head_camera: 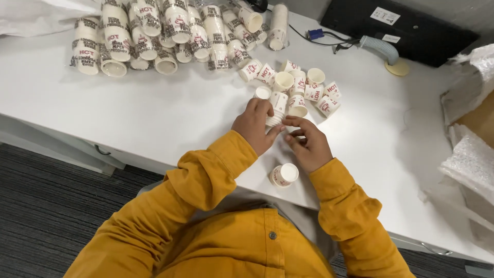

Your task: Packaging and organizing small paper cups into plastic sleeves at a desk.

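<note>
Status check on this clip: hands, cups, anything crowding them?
Left hand grips short stack of small white paper cups. Right hand touches its base. Loose cups crowd just beyond; one cup near the wrists.

Cup stack (276,109) lower end hidden behind left hand (253,126). Right hand (309,145) palm turned away, grip unclear. Cup rolls (154,36) cut by top edge. Black box (401,28) cut by top edge. Bubble wrap (471,159) runs off right edge. Lone cup (283,175) print too small to tell.
</note>
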